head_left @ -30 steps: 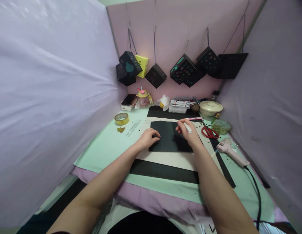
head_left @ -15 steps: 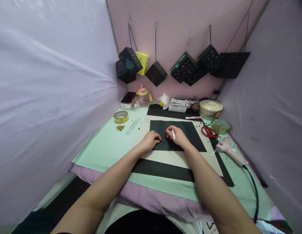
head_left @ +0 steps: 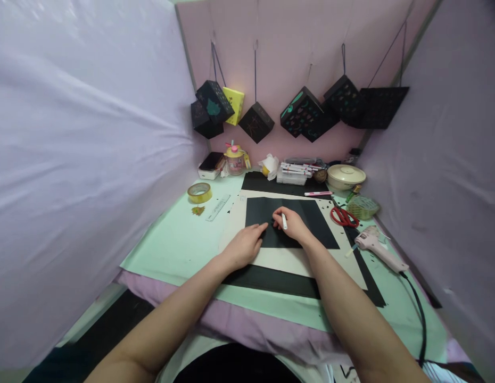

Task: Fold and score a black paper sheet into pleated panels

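Note:
A black sheet of paper (head_left: 311, 226) lies on a larger white board (head_left: 287, 259), with more black paper (head_left: 271, 281) beneath. My right hand (head_left: 290, 223) grips a white pen (head_left: 285, 221) over the middle of the black sheet; its tip is hidden behind the fingers. My left hand (head_left: 244, 246) lies flat across the sheet's lower left edge, fingers stretched toward the right hand. It holds nothing.
To the right lie red-handled scissors (head_left: 344, 217), a hot glue gun (head_left: 381, 250) with a black cord, and a pink pen (head_left: 318, 193). Leftward are a tape roll (head_left: 199, 192) and a ruler (head_left: 218, 208). Pens in a box (head_left: 291, 176) and a lidded bowl (head_left: 346, 176) stand behind.
My left hand has slid down and toward me, and its curled fingers have straightened. My right hand stays in nearly the same place with the pen.

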Action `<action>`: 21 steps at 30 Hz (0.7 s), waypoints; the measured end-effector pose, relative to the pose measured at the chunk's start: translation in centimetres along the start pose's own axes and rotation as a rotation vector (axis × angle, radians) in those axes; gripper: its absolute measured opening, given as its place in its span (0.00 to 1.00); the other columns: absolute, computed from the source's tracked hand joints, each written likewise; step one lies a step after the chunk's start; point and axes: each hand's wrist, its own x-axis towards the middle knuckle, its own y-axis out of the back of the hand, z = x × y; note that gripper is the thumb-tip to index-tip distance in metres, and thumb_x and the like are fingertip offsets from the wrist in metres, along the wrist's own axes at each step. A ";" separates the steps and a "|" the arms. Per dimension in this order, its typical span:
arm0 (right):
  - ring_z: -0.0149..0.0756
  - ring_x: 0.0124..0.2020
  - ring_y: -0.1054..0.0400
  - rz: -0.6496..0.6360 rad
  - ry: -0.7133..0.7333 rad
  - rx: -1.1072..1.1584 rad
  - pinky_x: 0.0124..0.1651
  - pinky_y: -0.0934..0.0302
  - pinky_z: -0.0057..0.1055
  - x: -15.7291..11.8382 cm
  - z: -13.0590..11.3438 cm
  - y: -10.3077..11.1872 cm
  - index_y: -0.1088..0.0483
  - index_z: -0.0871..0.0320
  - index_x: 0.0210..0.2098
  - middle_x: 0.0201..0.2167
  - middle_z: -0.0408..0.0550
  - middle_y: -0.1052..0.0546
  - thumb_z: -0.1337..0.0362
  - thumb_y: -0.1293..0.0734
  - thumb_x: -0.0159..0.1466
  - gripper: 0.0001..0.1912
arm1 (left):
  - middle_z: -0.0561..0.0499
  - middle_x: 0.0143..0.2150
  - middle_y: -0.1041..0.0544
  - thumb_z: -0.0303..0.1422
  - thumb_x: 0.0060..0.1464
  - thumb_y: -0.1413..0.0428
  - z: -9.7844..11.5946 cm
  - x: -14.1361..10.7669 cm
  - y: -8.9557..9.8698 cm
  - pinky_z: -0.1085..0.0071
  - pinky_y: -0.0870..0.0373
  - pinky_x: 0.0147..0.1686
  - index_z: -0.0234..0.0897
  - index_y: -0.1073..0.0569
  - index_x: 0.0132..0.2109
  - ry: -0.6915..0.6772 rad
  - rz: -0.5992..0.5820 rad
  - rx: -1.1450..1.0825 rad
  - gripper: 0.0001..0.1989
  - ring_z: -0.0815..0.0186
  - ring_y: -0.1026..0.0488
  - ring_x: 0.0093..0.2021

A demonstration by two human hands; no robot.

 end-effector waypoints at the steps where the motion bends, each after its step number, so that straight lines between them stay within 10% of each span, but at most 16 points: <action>1: 0.31 0.22 0.33 -0.003 0.003 -0.002 0.29 0.41 0.28 0.0 0.0 0.0 0.32 0.55 0.33 0.21 0.41 0.24 0.59 0.37 0.60 0.06 | 0.42 0.62 0.33 0.29 0.60 0.52 0.4 -0.5 0.0 0.57 0.41 0.61 0.34 0.40 0.64 0.000 -0.036 0.012 0.26 0.54 0.39 0.64; 7: 0.31 0.22 0.33 -0.013 0.009 -0.019 0.29 0.41 0.28 0.0 0.0 -0.1 0.32 0.55 0.33 0.21 0.41 0.25 0.59 0.38 0.61 0.06 | 0.46 0.60 0.30 0.30 0.60 0.50 0.8 -1.7 0.3 0.51 0.50 0.65 0.40 0.38 0.63 0.014 -0.125 -0.067 0.25 0.55 0.41 0.65; 11: 0.31 0.22 0.34 -0.008 0.004 -0.030 0.28 0.41 0.28 0.0 0.0 -0.1 0.32 0.55 0.33 0.21 0.41 0.25 0.59 0.37 0.61 0.06 | 0.49 0.50 0.22 0.31 0.62 0.53 0.1 -2.2 0.3 0.52 0.53 0.66 0.42 0.35 0.60 -0.006 -0.001 -0.255 0.20 0.62 0.30 0.57; 14: 0.31 0.22 0.33 -0.008 0.002 -0.035 0.29 0.41 0.28 0.0 0.0 0.0 0.32 0.55 0.33 0.22 0.41 0.25 0.59 0.37 0.60 0.06 | 0.45 0.61 0.31 0.34 0.62 0.52 -0.1 -2.3 0.2 0.58 0.46 0.64 0.40 0.39 0.63 -0.005 0.081 -0.269 0.23 0.61 0.36 0.62; 21: 0.31 0.23 0.33 -0.012 -0.007 -0.047 0.31 0.41 0.28 0.0 -0.1 -0.1 0.32 0.54 0.33 0.22 0.41 0.24 0.60 0.37 0.61 0.05 | 0.46 0.65 0.36 0.39 0.60 0.48 0.7 -2.0 0.5 0.48 0.65 0.67 0.43 0.46 0.67 -0.082 -0.174 -0.044 0.30 0.56 0.49 0.69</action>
